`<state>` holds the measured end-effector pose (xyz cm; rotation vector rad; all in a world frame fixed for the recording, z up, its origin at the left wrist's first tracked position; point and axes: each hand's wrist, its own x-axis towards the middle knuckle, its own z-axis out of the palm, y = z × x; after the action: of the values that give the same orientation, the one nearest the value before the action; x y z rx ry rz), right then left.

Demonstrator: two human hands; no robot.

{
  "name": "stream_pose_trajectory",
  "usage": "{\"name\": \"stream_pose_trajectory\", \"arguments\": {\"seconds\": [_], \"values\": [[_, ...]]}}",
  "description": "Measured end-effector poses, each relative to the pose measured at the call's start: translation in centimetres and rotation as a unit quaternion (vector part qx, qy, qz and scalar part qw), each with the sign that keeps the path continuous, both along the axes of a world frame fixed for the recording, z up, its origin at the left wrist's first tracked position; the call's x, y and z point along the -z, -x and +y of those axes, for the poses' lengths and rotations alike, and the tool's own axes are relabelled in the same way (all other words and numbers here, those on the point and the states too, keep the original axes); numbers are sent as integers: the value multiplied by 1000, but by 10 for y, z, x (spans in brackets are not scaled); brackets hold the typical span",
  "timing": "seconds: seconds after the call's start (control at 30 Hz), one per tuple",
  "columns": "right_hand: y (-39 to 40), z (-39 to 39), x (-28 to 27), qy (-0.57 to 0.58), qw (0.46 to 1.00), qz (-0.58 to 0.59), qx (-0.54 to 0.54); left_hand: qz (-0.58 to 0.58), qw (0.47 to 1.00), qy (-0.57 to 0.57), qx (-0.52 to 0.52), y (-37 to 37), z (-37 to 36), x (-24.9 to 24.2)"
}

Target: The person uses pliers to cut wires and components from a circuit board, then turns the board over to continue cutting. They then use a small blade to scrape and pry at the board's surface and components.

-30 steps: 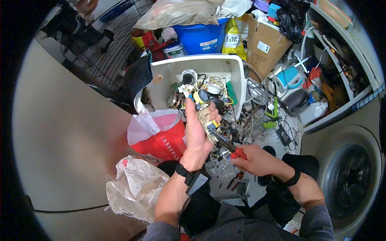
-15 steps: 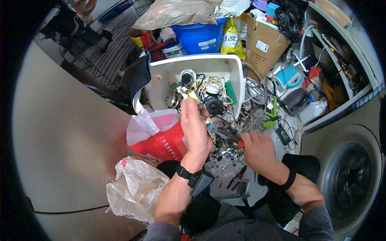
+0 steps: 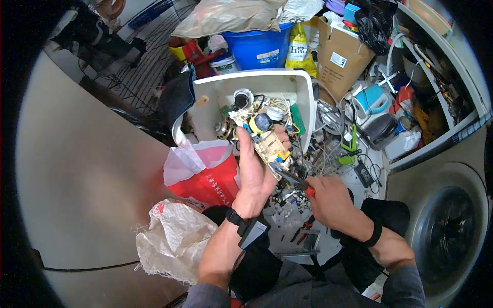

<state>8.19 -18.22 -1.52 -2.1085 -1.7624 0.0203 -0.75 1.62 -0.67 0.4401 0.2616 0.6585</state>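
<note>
I see the left hand (image 3: 257,177) cupping a beige, component-studded circuit board (image 3: 268,146) near the white plastic bin (image 3: 306,97), presumably steadying it. The right hand (image 3: 333,197) wraps red-handled metal pliers (image 3: 294,179), tip contact unclear.

Upper centre of the frame, I log a blue bucket (image 3: 257,50), pale sack (image 3: 231,18) above it, yellow packet (image 3: 299,54) just beside. Cardboard box (image 3: 341,61) right of those; black plastic bag (image 3: 377,25) at its upper right. Wire rack (image 3: 136,82), upper left. Round machine door (image 3: 452,233), lower right.
</note>
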Motion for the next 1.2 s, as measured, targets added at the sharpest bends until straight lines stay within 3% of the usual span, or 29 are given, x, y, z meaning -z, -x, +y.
{"name": "stream_pose_trajectory", "arguments": {"seconds": [0.1, 0.3, 0.37, 0.4, 0.47, 0.5, 0.57, 1.0, 1.07, 1.1, 1.17, 1.2], "values": [[2, -4, -6, -16, 1000, -4, 3, -36, 999, -26, -10, -4, -4, -6], [3, -21, -20, 101, 994, -43, 12, -105, 993, 17, 47, -14, -1, -11], [0, -19, -33, 182, 948, 257, -46, -124, 989, 41, 71, -15, -3, -19], [-1, -19, -32, 181, 948, 259, -46, -122, 989, 40, 72, -16, -2, -18], [-4, -20, -30, 230, 896, 360, -120, -218, 962, 65, 150, -16, 0, -15], [-2, -20, -32, 230, 896, 362, -119, -215, 962, 66, 151, -17, 0, -15], [0, -21, -41, 268, 839, 464, -99, -241, 949, 88, 182, -20, -2, -16], [1, -16, -28, 238, 697, 674, -62, -192, 965, 52, 169, -30, -17, -16], [-2, -14, -38, 242, 649, 719, -55, -153, 976, 31, 153, -29, -21, -18], [-3, -14, -36, 242, 649, 719, -54, -144, 978, 13, 151, -29, -23, -19], [-6, -14, -26, 231, 581, 774, -100, -153, 975, 17, 161, -29, -25, -17], [-6, -14, -21, 232, 582, 773, -99, -163, 972, 20, 169, -29, -26, -16]]}}
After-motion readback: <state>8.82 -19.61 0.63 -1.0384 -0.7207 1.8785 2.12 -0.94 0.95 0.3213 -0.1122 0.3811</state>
